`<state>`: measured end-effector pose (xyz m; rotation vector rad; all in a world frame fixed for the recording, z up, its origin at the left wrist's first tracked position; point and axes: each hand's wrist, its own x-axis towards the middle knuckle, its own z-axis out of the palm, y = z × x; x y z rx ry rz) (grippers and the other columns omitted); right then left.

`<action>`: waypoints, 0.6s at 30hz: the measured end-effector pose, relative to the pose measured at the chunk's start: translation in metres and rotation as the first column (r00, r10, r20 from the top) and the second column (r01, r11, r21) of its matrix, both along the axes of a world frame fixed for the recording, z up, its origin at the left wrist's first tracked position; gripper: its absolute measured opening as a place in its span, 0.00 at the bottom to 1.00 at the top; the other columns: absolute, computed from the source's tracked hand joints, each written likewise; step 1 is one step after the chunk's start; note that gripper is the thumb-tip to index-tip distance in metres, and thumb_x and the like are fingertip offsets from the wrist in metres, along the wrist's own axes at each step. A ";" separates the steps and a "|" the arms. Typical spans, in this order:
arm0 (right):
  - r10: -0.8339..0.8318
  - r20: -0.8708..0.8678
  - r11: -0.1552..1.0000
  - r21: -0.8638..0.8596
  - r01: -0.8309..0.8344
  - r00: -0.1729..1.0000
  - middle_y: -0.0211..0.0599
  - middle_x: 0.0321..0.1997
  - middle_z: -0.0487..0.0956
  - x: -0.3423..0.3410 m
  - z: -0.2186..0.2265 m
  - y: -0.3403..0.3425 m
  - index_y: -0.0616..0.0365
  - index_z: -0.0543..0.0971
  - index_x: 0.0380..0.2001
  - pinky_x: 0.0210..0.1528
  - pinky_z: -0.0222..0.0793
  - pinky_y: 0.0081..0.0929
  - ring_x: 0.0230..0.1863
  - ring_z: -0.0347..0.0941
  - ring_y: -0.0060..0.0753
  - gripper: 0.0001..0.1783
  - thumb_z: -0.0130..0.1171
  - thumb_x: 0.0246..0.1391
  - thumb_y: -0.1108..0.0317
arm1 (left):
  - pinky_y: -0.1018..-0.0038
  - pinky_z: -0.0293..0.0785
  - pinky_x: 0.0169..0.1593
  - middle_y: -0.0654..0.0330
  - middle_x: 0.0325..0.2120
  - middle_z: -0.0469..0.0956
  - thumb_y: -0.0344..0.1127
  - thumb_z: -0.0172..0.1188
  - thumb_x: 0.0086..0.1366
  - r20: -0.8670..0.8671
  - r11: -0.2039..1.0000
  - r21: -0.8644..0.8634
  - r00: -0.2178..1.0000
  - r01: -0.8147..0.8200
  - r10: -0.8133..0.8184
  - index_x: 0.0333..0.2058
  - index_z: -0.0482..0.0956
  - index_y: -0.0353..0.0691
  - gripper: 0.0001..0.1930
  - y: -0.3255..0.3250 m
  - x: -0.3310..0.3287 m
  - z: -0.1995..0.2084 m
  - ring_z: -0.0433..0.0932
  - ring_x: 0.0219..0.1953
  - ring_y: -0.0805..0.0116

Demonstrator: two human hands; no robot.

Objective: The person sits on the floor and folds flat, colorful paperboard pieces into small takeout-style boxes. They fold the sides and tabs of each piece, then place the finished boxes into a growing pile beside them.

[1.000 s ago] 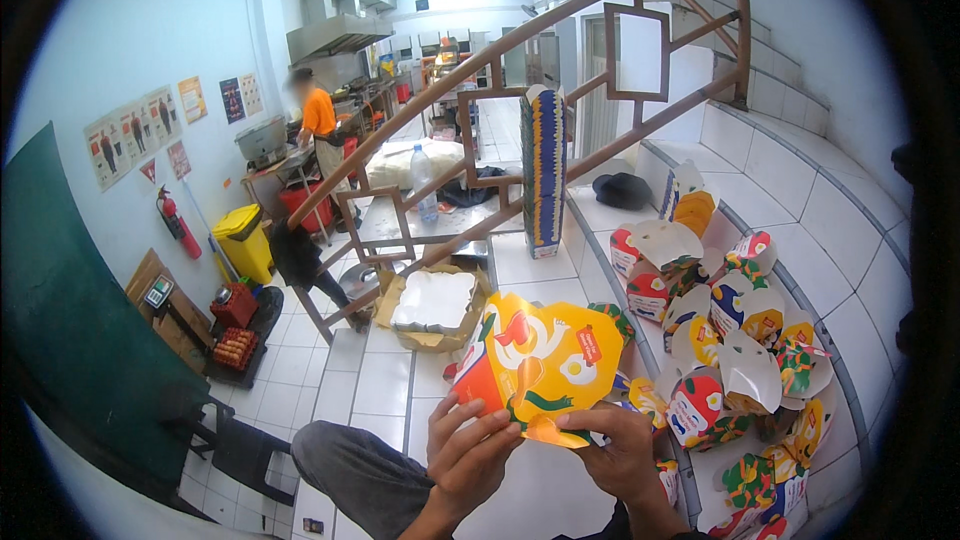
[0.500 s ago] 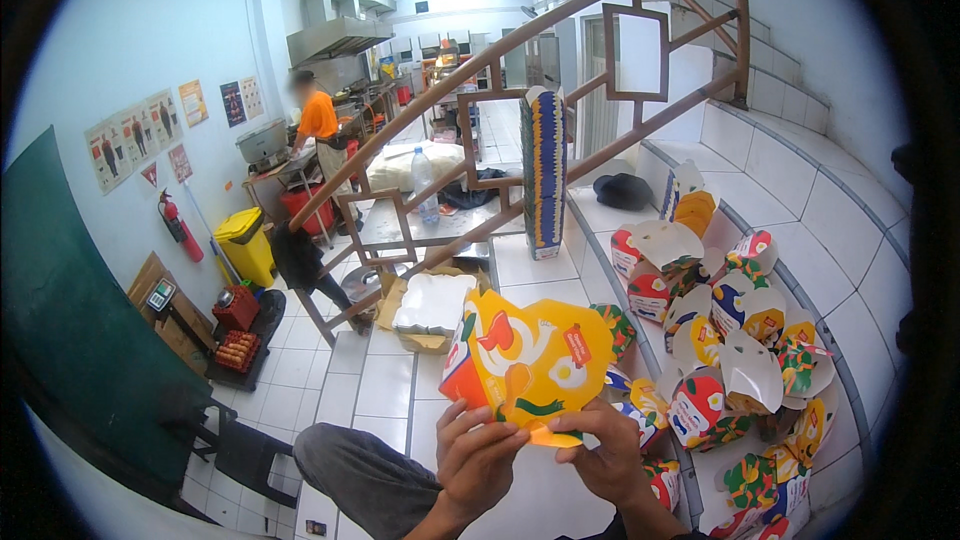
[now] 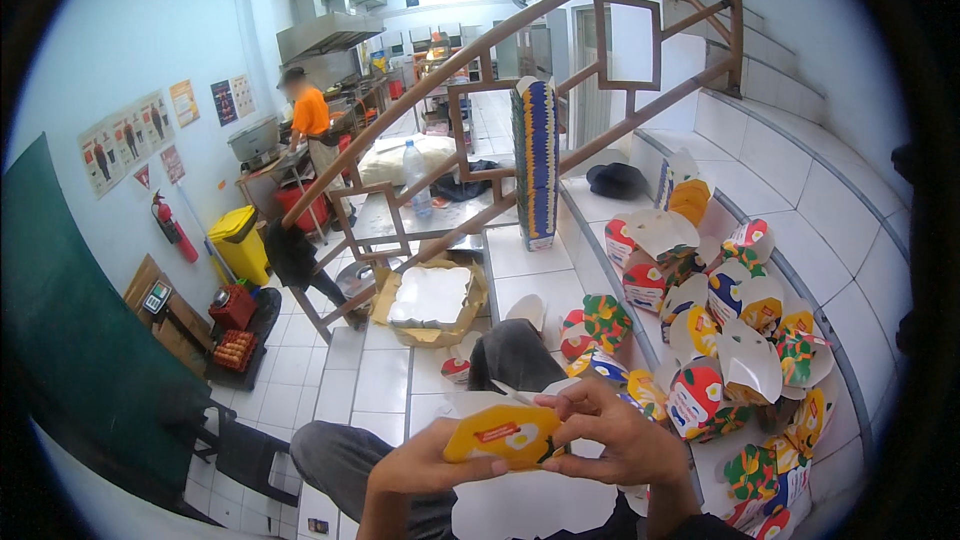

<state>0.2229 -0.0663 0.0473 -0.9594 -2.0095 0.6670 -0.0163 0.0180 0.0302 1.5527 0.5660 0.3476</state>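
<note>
Low in front of me, a yellow printed cardboard food box (image 3: 500, 438) is held between both hands over my lap. My left hand (image 3: 425, 455) grips its left end, thumb along the lower edge. On the other end, my right hand (image 3: 615, 435) has its fingers closed around the top and side of the card. White inner flaps show along the upper edge of the box. Below the hands lies a white panel (image 3: 535, 505); whether it belongs to the same box I cannot tell. Several folded food boxes (image 3: 740, 365) lie heaped on the tiled steps at my right.
A tall stack of flat cartons (image 3: 538, 165) stands by the brown railing (image 3: 440, 72). An opened brown paper package (image 3: 480, 312) holds white card sheets. Beyond are a dark cap (image 3: 617, 180), a water bottle (image 3: 415, 180) and a person in orange (image 3: 311, 112).
The yellow box has come down toward my lap and turned, showing a smaller, folded face. My left hand has shifted left, and my knee and more boxes behind are uncovered.
</note>
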 end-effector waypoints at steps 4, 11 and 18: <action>-0.028 -0.066 0.999 0.017 0.029 0.997 0.44 0.49 0.68 0.001 -0.006 0.001 0.56 0.73 0.39 0.52 0.71 0.34 0.53 0.69 0.41 0.16 0.68 0.49 0.71 | 0.73 0.72 0.49 0.49 0.46 0.78 0.39 0.65 0.61 0.106 0.998 -0.053 0.994 -0.018 0.024 0.53 0.72 0.32 0.25 -0.006 0.002 -0.018 0.76 0.44 0.61; 0.040 -0.278 0.992 -0.100 -0.070 0.960 0.45 0.53 0.69 -0.003 -0.014 0.004 0.54 0.68 0.41 0.55 0.69 0.35 0.56 0.68 0.40 0.20 0.68 0.48 0.74 | 0.70 0.75 0.48 0.48 0.43 0.79 0.35 0.68 0.56 0.131 0.982 -0.184 0.990 -0.035 0.060 0.51 0.72 0.29 0.26 -0.006 0.003 -0.025 0.77 0.45 0.62; 0.074 -0.457 0.947 -0.246 -0.206 0.887 0.45 0.58 0.67 0.001 -0.016 0.008 0.54 0.68 0.39 0.58 0.69 0.35 0.61 0.66 0.41 0.21 0.68 0.46 0.75 | 0.73 0.72 0.48 0.50 0.44 0.78 0.39 0.66 0.59 0.175 0.995 -0.093 0.984 0.047 -0.030 0.52 0.71 0.29 0.27 -0.002 0.001 -0.036 0.75 0.43 0.65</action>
